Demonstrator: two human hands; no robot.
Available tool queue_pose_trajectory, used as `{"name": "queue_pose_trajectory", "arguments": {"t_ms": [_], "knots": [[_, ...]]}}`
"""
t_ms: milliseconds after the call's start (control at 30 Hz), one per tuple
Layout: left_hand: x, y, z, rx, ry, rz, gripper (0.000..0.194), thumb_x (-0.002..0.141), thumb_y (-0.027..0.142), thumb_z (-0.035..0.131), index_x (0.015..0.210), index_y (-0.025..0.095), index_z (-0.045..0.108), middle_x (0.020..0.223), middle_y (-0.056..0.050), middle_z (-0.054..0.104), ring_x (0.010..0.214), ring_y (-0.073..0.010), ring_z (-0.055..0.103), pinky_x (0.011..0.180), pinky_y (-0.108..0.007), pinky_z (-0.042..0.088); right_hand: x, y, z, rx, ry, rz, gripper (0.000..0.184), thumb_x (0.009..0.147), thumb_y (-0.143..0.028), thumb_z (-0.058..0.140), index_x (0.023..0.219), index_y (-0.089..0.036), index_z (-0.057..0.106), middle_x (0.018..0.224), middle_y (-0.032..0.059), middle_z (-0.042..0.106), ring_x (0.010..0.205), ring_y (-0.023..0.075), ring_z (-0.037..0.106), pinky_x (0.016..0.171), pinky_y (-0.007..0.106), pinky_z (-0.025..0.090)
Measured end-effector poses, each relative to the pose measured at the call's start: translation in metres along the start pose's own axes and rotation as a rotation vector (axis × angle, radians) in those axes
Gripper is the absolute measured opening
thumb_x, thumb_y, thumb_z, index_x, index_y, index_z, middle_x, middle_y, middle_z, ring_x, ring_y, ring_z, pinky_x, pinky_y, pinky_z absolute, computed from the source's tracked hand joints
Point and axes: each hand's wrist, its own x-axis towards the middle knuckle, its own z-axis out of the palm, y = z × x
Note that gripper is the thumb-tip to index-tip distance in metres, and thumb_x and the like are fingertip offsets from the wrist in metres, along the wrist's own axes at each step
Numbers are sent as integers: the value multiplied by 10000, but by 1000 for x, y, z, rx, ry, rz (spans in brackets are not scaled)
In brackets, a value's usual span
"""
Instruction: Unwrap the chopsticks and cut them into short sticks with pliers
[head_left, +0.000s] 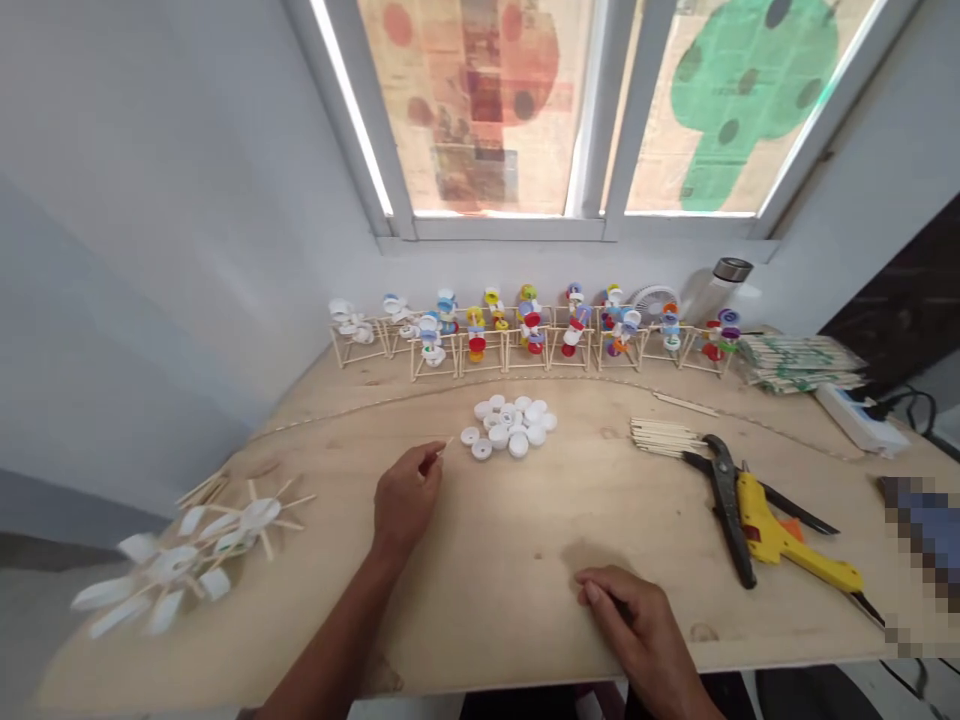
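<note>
My left hand (409,497) is closed in a pinch beside the caps, with a short thin wooden stick (448,446) poking out past its fingertips. Just right of it, a cluster of white plastic bottle caps (517,437) lies on the wooden table (480,610). Some caps show a hole in the middle. My right hand (630,625) rests near the table's front edge, thumb and fingers brought together; whether anything small is between them is hidden. A bundle of thin wooden sticks (666,436) lies beyond it to the right.
At right are black-handled pliers (726,505), a yellow glue gun (795,548), a power strip (862,420) and packaged sticks (799,360). Stick frames with colourful caps (532,335) line the back, near a bottle (720,290). White-bladed stick wheels (172,565) sit at left.
</note>
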Motion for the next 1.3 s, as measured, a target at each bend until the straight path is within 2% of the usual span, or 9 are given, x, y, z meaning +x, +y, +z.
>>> {"name": "queue_pose_trajectory", "arguments": {"t_ms": [200, 333, 400, 500, 667, 733, 833, 1100, 1300], "knots": [[16, 38, 26, 56, -8, 143, 276, 803, 250, 430, 967, 194, 645, 929, -47, 702, 794, -186, 643, 784, -304, 472, 0, 3, -1, 0, 40, -144, 210, 873, -242, 459, 844, -206, 664, 768, 35, 681, 739, 161, 622, 675, 246, 449], [15, 77, 45, 66, -13, 297, 266, 832, 239, 420, 986, 205, 635, 970, -48, 698, 865, -197, 638, 802, -312, 454, -1, 4, -1, 3, 65, -192, 189, 853, -214, 478, 851, -209, 667, 745, 18, 685, 709, 152, 616, 664, 251, 423], [12, 102, 60, 51, -68, 413, 255, 843, 234, 423, 982, 206, 635, 967, -49, 698, 890, -200, 631, 803, -317, 445, -1, 4, -1, -3, 78, -199, 186, 848, -210, 484, 863, -213, 669, 751, 12, 689, 706, 148, 615, 662, 252, 410], [9, 143, 91, 51, -229, 575, 237, 851, 207, 434, 967, 206, 641, 915, -45, 708, 878, -196, 630, 806, -326, 427, -1, 4, -2, -23, 89, -210, 192, 850, -210, 476, 832, -219, 667, 726, 1, 683, 679, 140, 606, 664, 256, 393], [16, 189, 149, 130, -414, 642, 199, 826, 167, 485, 919, 222, 651, 921, -16, 713, 865, -171, 631, 826, -314, 401, -1, 8, -2, -82, 113, -246, 197, 852, -195, 458, 797, -206, 647, 684, 8, 663, 651, 143, 592, 664, 258, 379], [22, 195, 164, 160, -424, 639, 198, 819, 158, 485, 892, 224, 656, 907, -18, 714, 860, -178, 630, 812, -319, 398, -1, 10, -1, -107, 116, -264, 186, 846, -188, 461, 792, -200, 638, 683, 14, 660, 655, 146, 594, 665, 256, 377], [29, 194, 174, 218, -427, 612, 198, 798, 139, 487, 869, 217, 654, 891, -30, 713, 854, -196, 625, 774, -325, 395, 0, 14, 0, -137, 116, -285, 149, 825, -186, 477, 781, -196, 620, 681, 14, 655, 658, 148, 593, 663, 255, 370], [30, 179, 171, 371, -440, 556, 176, 767, 140, 491, 808, 209, 648, 854, -41, 697, 841, -218, 598, 749, -343, 369, 3, 20, 6, -141, 128, -309, 85, 750, -194, 499, 723, -217, 577, 665, -12, 650, 649, 153, 585, 640, 271, 349], [28, 185, 176, 413, -421, 573, 223, 789, 191, 490, 928, 224, 660, 988, -66, 664, 953, -237, 540, 785, -362, 347, 3, 23, 9, -102, 134, -299, 71, 707, -183, 528, 732, -225, 579, 703, -16, 665, 659, 149, 593, 687, 271, 369]]}}
